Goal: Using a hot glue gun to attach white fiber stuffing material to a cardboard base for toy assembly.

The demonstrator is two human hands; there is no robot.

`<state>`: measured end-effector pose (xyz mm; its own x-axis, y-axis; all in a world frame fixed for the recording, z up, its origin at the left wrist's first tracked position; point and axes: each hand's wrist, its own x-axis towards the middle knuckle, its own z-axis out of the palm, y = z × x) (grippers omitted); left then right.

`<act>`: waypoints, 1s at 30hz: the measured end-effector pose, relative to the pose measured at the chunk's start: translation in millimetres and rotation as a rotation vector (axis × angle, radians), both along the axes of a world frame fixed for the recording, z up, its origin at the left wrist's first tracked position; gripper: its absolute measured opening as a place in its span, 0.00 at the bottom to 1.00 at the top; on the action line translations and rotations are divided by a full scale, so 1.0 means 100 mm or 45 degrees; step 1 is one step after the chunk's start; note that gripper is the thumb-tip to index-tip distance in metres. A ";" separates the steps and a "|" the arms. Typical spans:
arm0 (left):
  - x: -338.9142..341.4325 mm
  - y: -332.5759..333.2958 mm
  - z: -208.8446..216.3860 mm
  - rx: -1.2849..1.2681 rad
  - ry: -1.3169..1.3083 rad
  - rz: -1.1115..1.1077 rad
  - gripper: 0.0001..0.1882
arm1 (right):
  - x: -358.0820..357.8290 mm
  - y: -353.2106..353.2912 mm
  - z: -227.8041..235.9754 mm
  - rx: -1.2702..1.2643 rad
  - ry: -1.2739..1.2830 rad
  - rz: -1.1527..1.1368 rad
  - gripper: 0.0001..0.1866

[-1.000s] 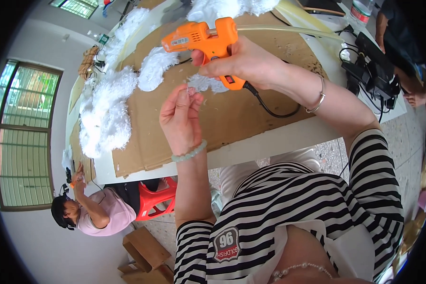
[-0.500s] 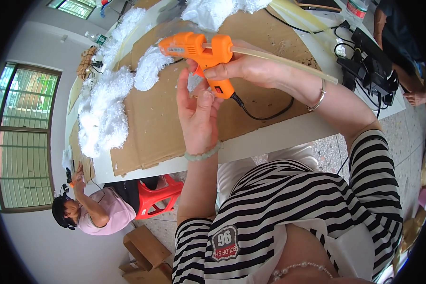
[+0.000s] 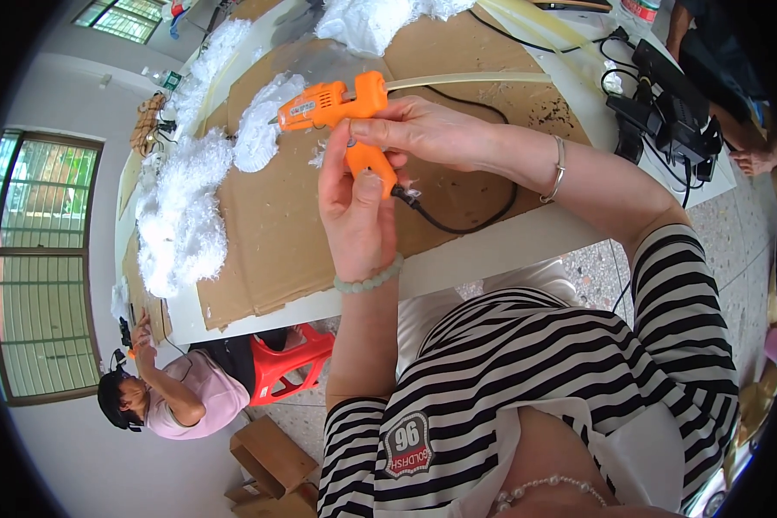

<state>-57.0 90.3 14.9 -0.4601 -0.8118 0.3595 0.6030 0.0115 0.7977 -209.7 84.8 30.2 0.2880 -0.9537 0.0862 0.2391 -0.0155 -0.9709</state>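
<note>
An orange hot glue gun (image 3: 332, 104) is held above the cardboard, nozzle toward the left. A pale glue stick (image 3: 470, 78) sticks out of its back end. My left hand (image 3: 354, 207) is closed about the handle, its thumb lying across the front. My right hand (image 3: 432, 131) grips the gun below the rear of its body, with the thumb reaching left across it; its other fingers are partly hidden. From the handle's bottom a black cord (image 3: 445, 226) loops right. A small whitish bit shows beside the cord; what it is I cannot tell.
Brown cardboard (image 3: 259, 250) covers much of the white table (image 3: 570, 229). Fluffy white material (image 3: 181, 233) lies along the left, with another heap (image 3: 371, 26) at the back. Black devices and cables (image 3: 665, 116) sit at the right. A co-worker (image 3: 186, 388) is at the left by a red stool (image 3: 293, 358).
The glue gun has shifted left and slightly down, and its glue stick has swung closer to level. My left hand has closed round the handle, where the right hand's grip was.
</note>
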 end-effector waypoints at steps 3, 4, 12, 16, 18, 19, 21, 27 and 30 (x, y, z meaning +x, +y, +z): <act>-0.02 -0.04 0.01 0.079 -0.008 0.011 0.27 | -0.03 -0.02 -0.06 -0.059 -0.015 -0.056 0.23; -0.01 -0.06 0.00 0.070 -0.028 0.061 0.26 | -0.03 -0.02 -0.06 -0.058 0.052 -0.106 0.23; 0.08 -0.18 0.04 -0.098 -0.204 0.494 0.26 | -0.09 0.17 0.07 -0.370 0.307 -0.233 0.14; 0.10 -0.17 0.05 -0.183 -0.313 0.537 0.26 | -0.01 0.21 0.11 -0.444 0.319 -0.172 0.07; 0.11 -0.16 0.05 -0.207 -0.327 0.516 0.26 | -0.03 0.21 0.10 -0.480 0.302 -0.152 0.06; 0.12 -0.17 0.04 -0.233 -0.355 0.522 0.28 | -0.06 0.20 0.10 -0.753 0.547 -0.239 0.04; 0.11 -0.16 0.06 -0.259 -0.383 0.528 0.29 | -0.08 0.21 0.11 -1.027 0.794 -0.325 0.03; 0.07 -0.09 0.14 -0.342 -0.351 0.684 0.42 | -0.14 0.20 0.16 -0.553 0.394 -0.398 0.03; 0.06 -0.08 0.15 -0.369 -0.388 0.715 0.43 | -0.16 0.20 0.22 -0.475 0.326 -0.153 0.08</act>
